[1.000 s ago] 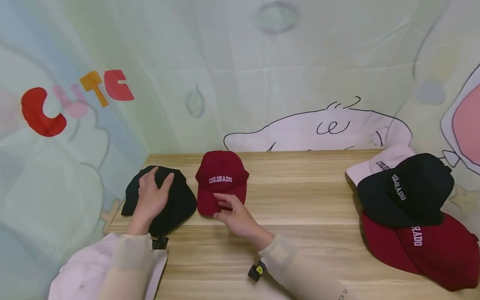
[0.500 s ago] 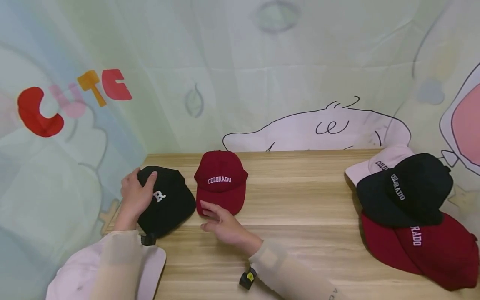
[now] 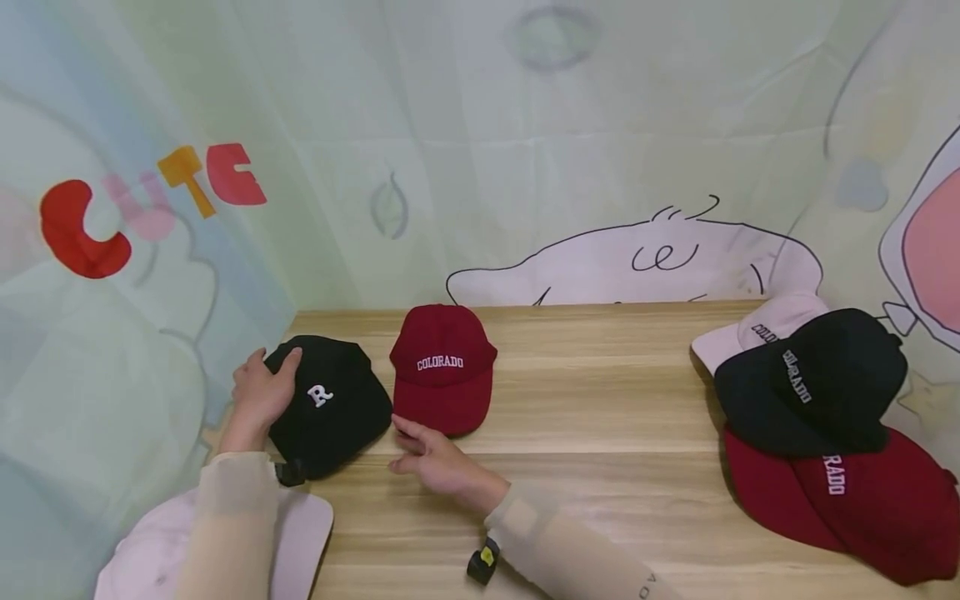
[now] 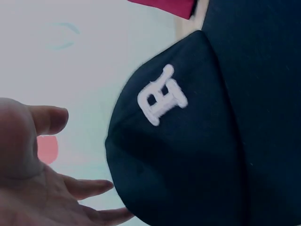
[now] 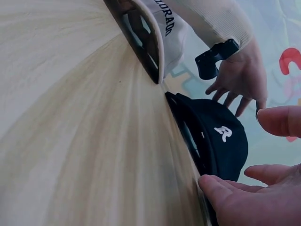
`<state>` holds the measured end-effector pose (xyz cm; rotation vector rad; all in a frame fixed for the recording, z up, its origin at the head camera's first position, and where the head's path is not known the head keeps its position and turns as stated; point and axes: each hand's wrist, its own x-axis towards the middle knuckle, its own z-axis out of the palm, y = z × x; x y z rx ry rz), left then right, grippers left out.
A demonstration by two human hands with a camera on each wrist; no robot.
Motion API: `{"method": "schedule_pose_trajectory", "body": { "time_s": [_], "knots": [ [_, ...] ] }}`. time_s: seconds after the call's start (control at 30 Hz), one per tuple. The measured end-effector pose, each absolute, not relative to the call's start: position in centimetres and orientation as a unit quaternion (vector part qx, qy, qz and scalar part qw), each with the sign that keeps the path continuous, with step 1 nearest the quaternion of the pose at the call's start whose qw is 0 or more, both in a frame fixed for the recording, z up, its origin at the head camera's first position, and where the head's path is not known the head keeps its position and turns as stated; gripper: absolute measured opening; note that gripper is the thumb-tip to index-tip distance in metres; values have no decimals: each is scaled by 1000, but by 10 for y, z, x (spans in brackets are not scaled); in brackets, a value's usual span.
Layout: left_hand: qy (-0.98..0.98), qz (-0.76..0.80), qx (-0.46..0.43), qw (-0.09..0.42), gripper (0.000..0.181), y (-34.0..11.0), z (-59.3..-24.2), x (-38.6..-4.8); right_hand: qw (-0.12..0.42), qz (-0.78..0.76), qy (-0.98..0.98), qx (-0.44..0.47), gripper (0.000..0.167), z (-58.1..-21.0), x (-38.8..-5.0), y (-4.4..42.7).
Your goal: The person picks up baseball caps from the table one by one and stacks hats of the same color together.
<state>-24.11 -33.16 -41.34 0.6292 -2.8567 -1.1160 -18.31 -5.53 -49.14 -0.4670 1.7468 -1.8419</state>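
The R cap (image 3: 341, 429) lies on the table (image 3: 592, 400) beside a red cap (image 3: 442, 333). The left hand (image 3: 258, 396), fingers spread, is at the R cap's crown; the right hand (image 3: 444, 463), thumb and fingers apart, is by its brim, perhaps touching.

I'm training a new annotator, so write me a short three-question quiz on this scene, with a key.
1. Fill in: the left black cap, beside the left hand, bears the letter ___.
2. True or false: in the head view, the rightmost black cap partly covers the rightmost maroon cap.
3. Choose: the COLORADO cap immediately right of the left black cap is A) pink, B) maroon, C) white.

Key: 1. R; 2. True; 3. B.
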Motion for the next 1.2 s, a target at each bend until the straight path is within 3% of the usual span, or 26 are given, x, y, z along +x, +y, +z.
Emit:
{"method": "schedule_pose_trajectory", "body": {
  "time_s": [0.27, 0.57, 1.03, 1.2],
  "knots": [
    [-910, -355, 208, -40, 95, -342, -420, -244, 291, -681, 647, -178, 70, -494, -185, -60],
    [-910, -349, 223, -37, 94, -349, -427, -245, 296, -672, 653, -187, 70, -498, -185, -67],
    [-919, -324, 219, 46, 88, -351, -419, -242, 300, -711, 614, -164, 66, -496, -183, -71],
    [-901, -379, 192, 90, 76, -349, -414, -240, 302, -717, 609, -156, 64, -496, -184, -72]
  ]
}}
